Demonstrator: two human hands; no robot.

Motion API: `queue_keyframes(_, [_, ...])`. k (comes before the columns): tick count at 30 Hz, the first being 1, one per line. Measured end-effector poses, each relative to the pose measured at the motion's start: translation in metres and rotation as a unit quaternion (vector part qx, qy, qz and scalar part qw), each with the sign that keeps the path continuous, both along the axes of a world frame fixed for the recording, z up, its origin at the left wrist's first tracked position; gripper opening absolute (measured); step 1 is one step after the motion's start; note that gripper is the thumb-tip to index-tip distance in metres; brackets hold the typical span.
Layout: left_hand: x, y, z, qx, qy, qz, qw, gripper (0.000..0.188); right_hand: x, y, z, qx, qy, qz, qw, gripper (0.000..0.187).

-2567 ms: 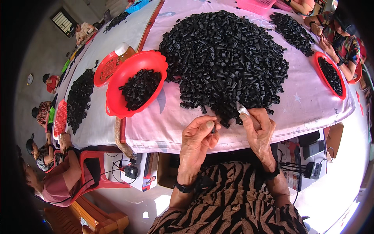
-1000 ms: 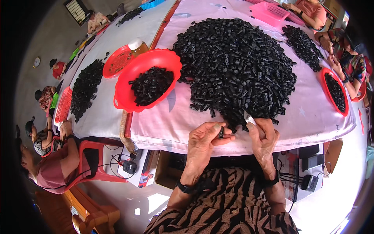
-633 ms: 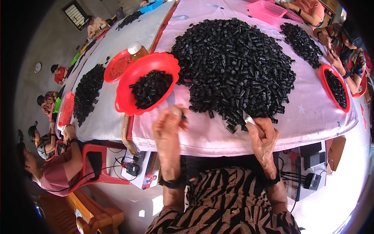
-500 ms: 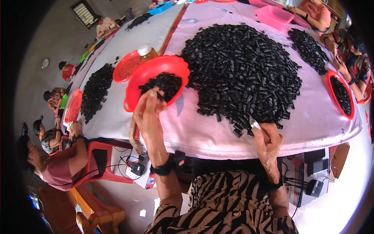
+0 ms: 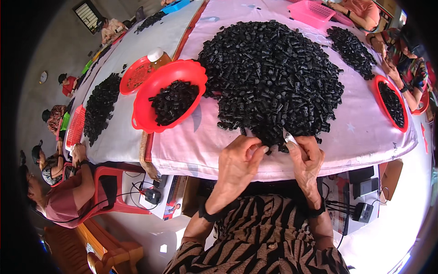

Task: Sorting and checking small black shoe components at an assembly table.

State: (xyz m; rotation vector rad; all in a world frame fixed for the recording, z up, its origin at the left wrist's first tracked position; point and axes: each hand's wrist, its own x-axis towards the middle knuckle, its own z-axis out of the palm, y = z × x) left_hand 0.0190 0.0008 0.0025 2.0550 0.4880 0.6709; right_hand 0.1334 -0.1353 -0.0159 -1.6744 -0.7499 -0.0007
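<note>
A large heap of small black cylindrical plastic pieces point(image 5: 273, 77) covers the middle of the table. At its near edge, my left hand point(image 5: 238, 164) has its fingers curled in, with thumb and forefinger close together. Beside it on the right, my right hand point(image 5: 308, 160) is closed, thumb against forefinger, and something white point(image 5: 289, 138) shows at its fingertips. Whatever either hand pinches is too small to make out against the black pieces. Left of the heap, a scalloped red bowl point(image 5: 141, 107) holds more black pieces.
Behind the bowl are a red dish point(image 5: 125, 84) with small bits and a white-lidded jar point(image 5: 160, 59). A smaller black pile point(image 5: 101, 105) lies left. A pink basket point(image 5: 315, 13) and a red bowl point(image 5: 378, 91) stand right. Several people sit around the table.
My left hand has moved from over the red bowl, right and nearer, to the heap's front edge beside my right hand. My right hand stays at the heap. The whole view has shifted slightly.
</note>
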Motion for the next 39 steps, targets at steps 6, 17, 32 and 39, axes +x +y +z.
queue_keyframes(6, [0.010,-0.018,-0.003,0.185,0.034,0.060,0.980,0.022,0.000,-0.001,0.000,0.001,0.002,-0.007,1.000,0.021])
queue_keyframes(17, [-0.003,-0.017,-0.014,-0.328,-0.206,-0.083,0.918,0.022,-0.002,0.002,0.001,0.010,-0.010,0.003,1.000,0.018])
queue_keyframes(32, [-0.027,0.002,0.000,-0.437,-0.240,-0.070,0.864,0.021,-0.002,0.002,-0.004,-0.003,-0.014,-0.002,1.000,0.020])
queue_keyframes(39, [-0.028,0.001,-0.004,-0.453,-0.223,-0.043,0.862,0.022,-0.002,0.002,-0.004,-0.001,-0.019,-0.007,1.000,0.022])
